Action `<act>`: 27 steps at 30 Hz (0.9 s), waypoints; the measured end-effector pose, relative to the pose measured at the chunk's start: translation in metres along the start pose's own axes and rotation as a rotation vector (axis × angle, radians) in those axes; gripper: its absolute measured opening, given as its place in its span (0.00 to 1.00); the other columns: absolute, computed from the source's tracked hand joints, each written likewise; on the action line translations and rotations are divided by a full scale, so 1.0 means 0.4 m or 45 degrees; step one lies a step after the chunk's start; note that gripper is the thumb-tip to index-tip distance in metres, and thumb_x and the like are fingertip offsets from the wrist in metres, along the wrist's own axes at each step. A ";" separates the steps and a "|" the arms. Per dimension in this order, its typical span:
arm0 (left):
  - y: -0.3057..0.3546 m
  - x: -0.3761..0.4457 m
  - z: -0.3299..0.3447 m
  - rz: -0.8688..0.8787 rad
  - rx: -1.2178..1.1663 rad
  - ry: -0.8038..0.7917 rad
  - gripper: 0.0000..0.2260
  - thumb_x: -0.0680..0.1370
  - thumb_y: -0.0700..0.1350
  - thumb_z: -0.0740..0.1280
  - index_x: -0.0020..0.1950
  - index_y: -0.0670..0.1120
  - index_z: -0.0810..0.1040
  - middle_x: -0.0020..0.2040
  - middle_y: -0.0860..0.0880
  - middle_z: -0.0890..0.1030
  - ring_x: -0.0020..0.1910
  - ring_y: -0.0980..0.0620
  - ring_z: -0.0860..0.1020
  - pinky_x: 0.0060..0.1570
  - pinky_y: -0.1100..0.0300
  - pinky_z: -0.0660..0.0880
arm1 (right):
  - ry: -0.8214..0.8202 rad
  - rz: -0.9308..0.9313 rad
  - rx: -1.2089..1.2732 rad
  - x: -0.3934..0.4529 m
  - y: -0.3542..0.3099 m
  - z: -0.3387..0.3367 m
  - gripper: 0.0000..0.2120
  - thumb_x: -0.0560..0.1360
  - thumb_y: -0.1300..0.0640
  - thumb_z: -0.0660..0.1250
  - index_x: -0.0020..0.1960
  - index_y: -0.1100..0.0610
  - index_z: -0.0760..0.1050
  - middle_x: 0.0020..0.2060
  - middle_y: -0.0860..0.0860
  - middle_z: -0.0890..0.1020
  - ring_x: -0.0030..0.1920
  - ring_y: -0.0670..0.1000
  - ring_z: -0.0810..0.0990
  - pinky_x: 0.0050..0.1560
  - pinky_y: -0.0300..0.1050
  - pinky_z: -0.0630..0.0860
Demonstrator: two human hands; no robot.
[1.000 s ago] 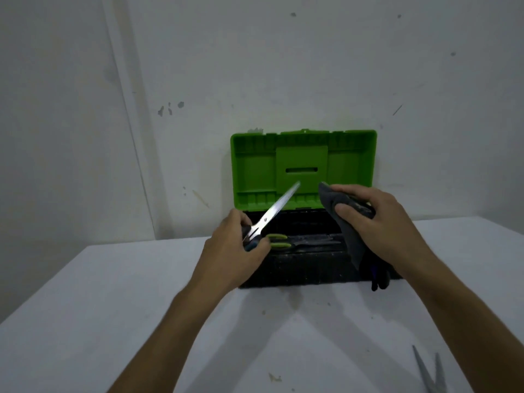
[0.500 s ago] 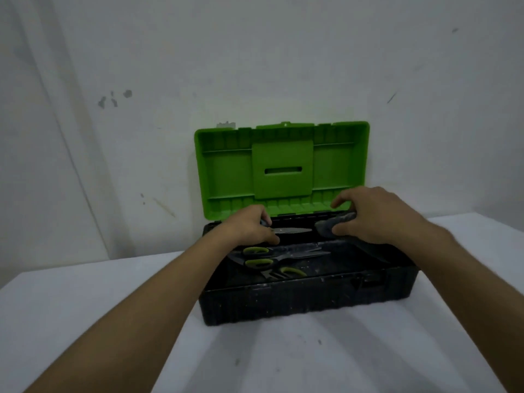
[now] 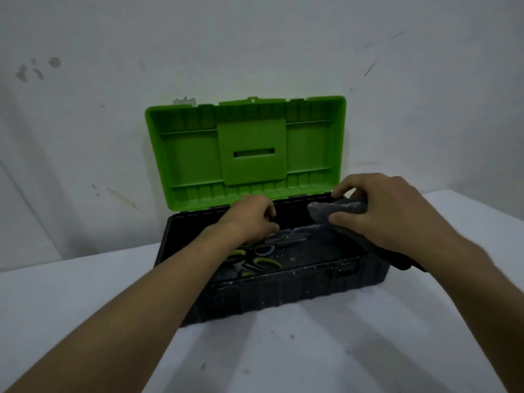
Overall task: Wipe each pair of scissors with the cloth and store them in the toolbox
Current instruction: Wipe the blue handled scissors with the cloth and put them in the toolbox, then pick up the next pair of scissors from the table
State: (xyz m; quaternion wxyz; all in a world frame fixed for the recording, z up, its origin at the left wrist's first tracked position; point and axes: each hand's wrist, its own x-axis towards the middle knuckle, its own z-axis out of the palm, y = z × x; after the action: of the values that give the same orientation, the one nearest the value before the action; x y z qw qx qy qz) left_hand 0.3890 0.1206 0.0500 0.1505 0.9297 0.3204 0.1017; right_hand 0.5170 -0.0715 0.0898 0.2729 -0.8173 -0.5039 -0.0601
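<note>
Scissors (image 3: 279,241) lie inside black toolbox (image 3: 283,293), beside green-handled pairs (image 3: 255,263). Left hand (image 3: 249,219) curled just above them; grip cannot be told. Right hand (image 3: 388,211) clutches grey cloth (image 3: 337,211) over box's right end. Green lid (image 3: 249,151) upright. White tabletop (image 3: 312,350) below.

The scene is dim and flat, with a cool bluish cast and soft compression blur. Light falls from above and behind the viewer, so the forearms throw faint grey shadows on the white surface (image 3: 326,350) toward 12 o'clock. The black toolbox (image 3: 283,290) interior is murky, its contents hard to resolve. Wide-angle distortion bends the edges.
</note>
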 end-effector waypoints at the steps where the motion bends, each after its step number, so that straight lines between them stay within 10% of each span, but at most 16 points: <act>1: 0.010 -0.018 -0.004 0.030 -0.008 0.075 0.13 0.75 0.47 0.72 0.57 0.44 0.80 0.52 0.47 0.83 0.51 0.49 0.80 0.53 0.53 0.78 | 0.043 -0.004 0.045 -0.020 0.005 -0.007 0.14 0.68 0.44 0.75 0.53 0.42 0.79 0.47 0.47 0.83 0.48 0.51 0.80 0.44 0.43 0.71; 9: 0.126 -0.243 0.010 0.207 -0.275 0.400 0.04 0.75 0.50 0.71 0.44 0.51 0.82 0.37 0.56 0.81 0.37 0.60 0.78 0.39 0.64 0.73 | 0.243 0.093 0.293 -0.188 0.048 -0.028 0.09 0.70 0.46 0.74 0.49 0.42 0.79 0.40 0.41 0.82 0.41 0.38 0.79 0.38 0.33 0.70; 19: 0.317 -0.563 0.187 0.177 0.011 -0.269 0.28 0.63 0.75 0.66 0.49 0.54 0.74 0.45 0.57 0.75 0.43 0.56 0.74 0.41 0.57 0.74 | 0.199 0.288 0.409 -0.418 0.126 0.020 0.10 0.72 0.48 0.73 0.52 0.46 0.80 0.41 0.41 0.81 0.39 0.36 0.79 0.35 0.24 0.70; 27: 0.314 -0.588 0.211 0.249 0.169 -0.217 0.12 0.73 0.52 0.69 0.54 0.50 0.77 0.52 0.52 0.78 0.51 0.50 0.76 0.49 0.54 0.75 | 0.097 0.297 0.406 -0.451 0.147 0.071 0.15 0.76 0.46 0.69 0.61 0.49 0.78 0.49 0.45 0.82 0.46 0.39 0.78 0.40 0.21 0.68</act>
State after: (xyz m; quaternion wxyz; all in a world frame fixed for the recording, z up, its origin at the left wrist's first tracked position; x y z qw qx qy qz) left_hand 0.3020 -0.1390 -0.0072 0.1048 0.9697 0.2202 0.0152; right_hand 0.4748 -0.2199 -0.0242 0.4229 -0.8137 -0.3983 0.0214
